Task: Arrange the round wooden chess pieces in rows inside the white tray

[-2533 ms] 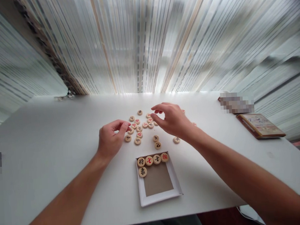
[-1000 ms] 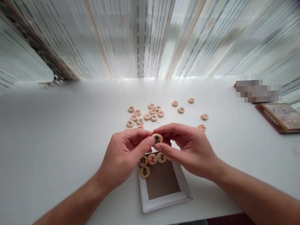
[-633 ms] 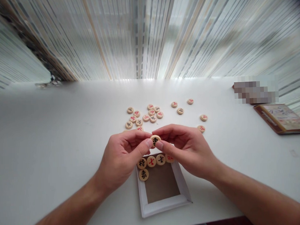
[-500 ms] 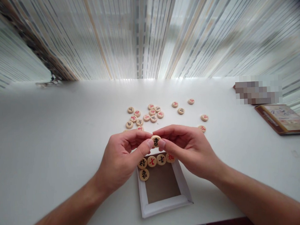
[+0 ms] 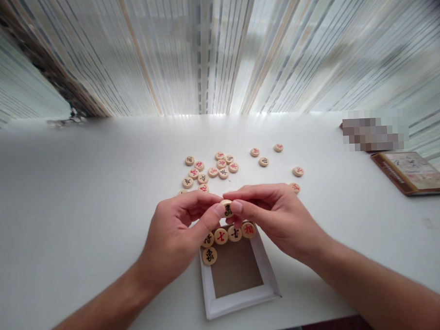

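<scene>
Between the thumbs and fingers of my left hand (image 5: 184, 222) and my right hand (image 5: 271, 216) is a round wooden xiangqi piece (image 5: 227, 210) with a black character. Both hands pinch it above the far edge of a shallow white box (image 5: 244, 299). Along the box's far side lie several pieces in a row, among them a red-marked piece (image 5: 220, 236), a black-marked piece (image 5: 235, 233) and another red one (image 5: 248, 230). Below the row's left end sits a black-marked piece (image 5: 210, 256). My left fingers partly cover the row's leftmost piece (image 5: 207, 240).
Several loose xiangqi pieces (image 5: 213, 172) with red or black characters are scattered on the white table (image 5: 79, 205) beyond my hands. A brown printed box (image 5: 412, 173) lies at the right, beside a blurred-out item (image 5: 372, 134). Striped curtains (image 5: 171, 55) hang behind the table.
Both hands still hold the piece over the box. My right thumb and fingers have shifted slightly, covering a bit more of its face. The whole view has moved slightly.
</scene>
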{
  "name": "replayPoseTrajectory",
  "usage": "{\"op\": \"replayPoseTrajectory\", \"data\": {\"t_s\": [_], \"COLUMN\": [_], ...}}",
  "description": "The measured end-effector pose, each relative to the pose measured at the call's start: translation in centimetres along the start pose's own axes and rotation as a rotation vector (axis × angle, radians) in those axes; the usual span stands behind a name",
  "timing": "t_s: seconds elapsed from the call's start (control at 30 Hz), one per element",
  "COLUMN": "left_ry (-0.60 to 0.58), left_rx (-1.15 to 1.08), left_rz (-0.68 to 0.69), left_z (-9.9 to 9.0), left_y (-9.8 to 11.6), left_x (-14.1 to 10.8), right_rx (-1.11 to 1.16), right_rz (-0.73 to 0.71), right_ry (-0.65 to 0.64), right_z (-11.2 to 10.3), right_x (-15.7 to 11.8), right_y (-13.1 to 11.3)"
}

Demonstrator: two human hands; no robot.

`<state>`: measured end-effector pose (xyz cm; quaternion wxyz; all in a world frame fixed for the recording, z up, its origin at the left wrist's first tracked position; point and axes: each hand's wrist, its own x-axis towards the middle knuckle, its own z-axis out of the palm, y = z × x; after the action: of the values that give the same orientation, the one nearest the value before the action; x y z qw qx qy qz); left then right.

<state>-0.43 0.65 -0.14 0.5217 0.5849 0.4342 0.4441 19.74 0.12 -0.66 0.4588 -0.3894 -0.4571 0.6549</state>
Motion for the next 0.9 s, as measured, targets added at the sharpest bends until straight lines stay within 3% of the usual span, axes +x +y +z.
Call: {"op": "replayPoseTrajectory", "data": {"t_s": [0.23, 0.63, 0.9], "left_ry": [-0.012, 0.013, -0.002], "left_rx": [-0.188, -0.215, -0.088], "left_rz": [-0.102, -0.049, 0.107], "left_z": [0.0, 0.4, 0.2], "left_y": [0.0, -0.1, -1.1], "left_x": [0.2, -0.1, -0.6], "right_rx": [0.147, 0.153, 0.153], "right_rz": [0.086, 0.091, 0.066], "right_ry": [-0.001, -0.040, -0.039], "right_z": [-0.2, -0.2, 0.1], "right_x": [0.3, 0.5, 0.4], "right_y": [0.1, 0.1, -0.1]}}
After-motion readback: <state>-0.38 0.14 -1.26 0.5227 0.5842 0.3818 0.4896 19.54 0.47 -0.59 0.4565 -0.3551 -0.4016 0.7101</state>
